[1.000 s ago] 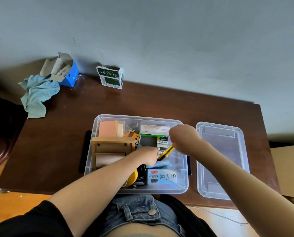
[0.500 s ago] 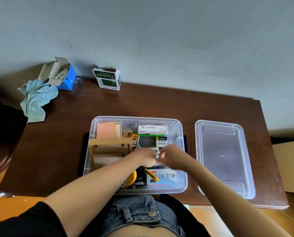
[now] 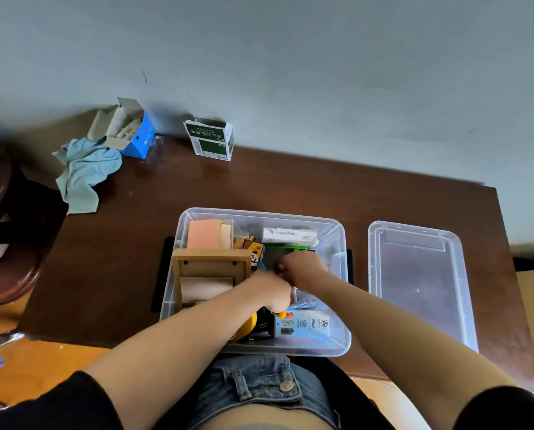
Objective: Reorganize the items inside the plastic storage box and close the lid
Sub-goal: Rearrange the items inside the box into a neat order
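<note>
Both hands have sunk deeper into the box (image 3: 337, 237) since a second ago, and the yellow cutter has left the right hand (image 3: 302, 270). Left hand (image 3: 273, 290) touches it mid-box; I cannot tell whether either hand's curled fingers grip anything. Box sits at the tabletop's (image 3: 290, 184) near edge, lid (image 3: 420, 280) just right, off.
</note>
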`<state>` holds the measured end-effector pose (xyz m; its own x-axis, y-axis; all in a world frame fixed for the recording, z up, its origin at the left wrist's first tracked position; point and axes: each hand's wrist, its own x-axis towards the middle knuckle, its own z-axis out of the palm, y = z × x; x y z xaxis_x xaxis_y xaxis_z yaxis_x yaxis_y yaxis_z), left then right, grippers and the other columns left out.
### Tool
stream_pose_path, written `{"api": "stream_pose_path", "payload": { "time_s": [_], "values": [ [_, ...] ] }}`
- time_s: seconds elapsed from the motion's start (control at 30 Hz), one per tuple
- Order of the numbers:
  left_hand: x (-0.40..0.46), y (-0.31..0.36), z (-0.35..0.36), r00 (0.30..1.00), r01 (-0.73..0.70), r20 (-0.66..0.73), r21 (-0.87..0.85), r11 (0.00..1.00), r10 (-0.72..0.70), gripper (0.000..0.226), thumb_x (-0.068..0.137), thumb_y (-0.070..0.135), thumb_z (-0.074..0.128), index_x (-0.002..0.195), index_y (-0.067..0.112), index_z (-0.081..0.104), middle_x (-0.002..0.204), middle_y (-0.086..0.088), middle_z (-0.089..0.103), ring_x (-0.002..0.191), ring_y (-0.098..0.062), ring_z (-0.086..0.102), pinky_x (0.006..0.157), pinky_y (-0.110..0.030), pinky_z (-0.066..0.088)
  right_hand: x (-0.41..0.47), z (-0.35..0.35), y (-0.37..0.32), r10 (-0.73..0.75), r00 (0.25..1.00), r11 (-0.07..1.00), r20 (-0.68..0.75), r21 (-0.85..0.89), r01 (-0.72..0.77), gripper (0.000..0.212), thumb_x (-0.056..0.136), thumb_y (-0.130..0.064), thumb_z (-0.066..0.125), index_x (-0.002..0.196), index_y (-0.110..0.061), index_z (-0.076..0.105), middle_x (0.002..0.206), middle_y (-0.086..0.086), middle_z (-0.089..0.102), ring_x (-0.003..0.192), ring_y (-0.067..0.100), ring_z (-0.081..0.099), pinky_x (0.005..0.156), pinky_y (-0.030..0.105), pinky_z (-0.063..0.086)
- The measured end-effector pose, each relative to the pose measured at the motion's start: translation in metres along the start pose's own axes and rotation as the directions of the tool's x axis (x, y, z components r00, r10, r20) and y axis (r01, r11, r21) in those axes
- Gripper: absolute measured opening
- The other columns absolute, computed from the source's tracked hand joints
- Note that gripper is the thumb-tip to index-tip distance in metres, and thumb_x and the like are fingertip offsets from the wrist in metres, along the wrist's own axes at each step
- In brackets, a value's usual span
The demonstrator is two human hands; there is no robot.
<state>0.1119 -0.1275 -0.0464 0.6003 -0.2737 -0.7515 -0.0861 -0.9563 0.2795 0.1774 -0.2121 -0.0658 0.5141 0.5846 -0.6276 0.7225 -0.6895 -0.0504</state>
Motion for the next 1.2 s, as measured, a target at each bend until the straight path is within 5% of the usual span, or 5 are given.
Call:
{"api": "stream_pose_path", "payload": {
  "time_s": [0.23,0.37,0.57,0.87,1.2],
  "values": [
    [-0.002,0.001,-0.003,0.999,-0.035,0.001,-0.008,0.999,0.035,0.034,0.100,0.024,0.038,0.129,0.022,0.056,0.124,-0.004,0.060,0.106,-0.024,0.056,0.087,-0.034,0.048,-0.002,-0.005,0.005,0.040,0.999,0.990,0.015,-0.135,-0.038,0.019,0.087,-0.011,0.057,0.104,-0.012,0.066,0.104,0.007,0.068,0.098,0.028,0.064,0.070,0.028,0.043],
    [-0.004,0.001,-0.005,0.999,-0.048,-0.001,-0.010,0.999,0.048,0.034,0.100,0.027,0.042,0.131,0.026,0.054,0.123,-0.005,0.060,0.104,-0.023,0.056,0.081,-0.032,0.045,-0.003,-0.003,0.010,-0.022,0.999,1.000,0.029,-0.002,0.022,0.027,0.092,-0.017,0.054,0.116,-0.020,0.063,0.108,0.002,0.068,0.101,0.026,0.063,0.078,0.030,0.051],
    [-0.005,0.000,-0.005,0.997,-0.077,-0.017,-0.014,0.997,0.076,0.035,0.100,0.029,0.041,0.133,0.031,0.052,0.130,-0.001,0.057,0.111,-0.023,0.053,0.087,-0.032,0.045,-0.005,-0.004,0.008,0.063,0.997,0.992,0.046,-0.109,-0.057,0.024,0.087,-0.004,0.051,0.103,-0.009,0.067,0.100,0.009,0.068,0.094,0.029,0.064,0.066,0.031,0.043],
    [0.000,0.001,-0.006,1.000,-0.003,0.006,0.091,0.996,0.002,0.041,0.098,0.022,0.040,0.136,0.011,0.047,0.135,-0.012,0.049,0.118,-0.029,0.049,0.092,-0.039,0.044,-0.015,0.017,0.004,-0.016,0.998,0.976,0.067,-0.216,0.030,0.037,0.089,-0.007,0.052,0.125,-0.009,0.045,0.101,0.007,0.064,0.092,0.028,0.063,0.064,0.032,0.041],
    [-0.004,0.002,-0.003,0.999,0.030,-0.026,0.120,0.992,-0.027,0.045,0.100,0.027,0.037,0.143,0.016,0.034,0.140,-0.015,0.040,0.126,-0.031,0.039,0.101,-0.040,0.033,-0.009,0.016,0.005,0.101,0.994,0.995,0.049,0.012,-0.101,0.026,0.084,-0.001,0.054,0.108,-0.009,0.061,0.105,0.008,0.065,0.099,0.028,0.062,0.069,0.031,0.046]
  ]
}}
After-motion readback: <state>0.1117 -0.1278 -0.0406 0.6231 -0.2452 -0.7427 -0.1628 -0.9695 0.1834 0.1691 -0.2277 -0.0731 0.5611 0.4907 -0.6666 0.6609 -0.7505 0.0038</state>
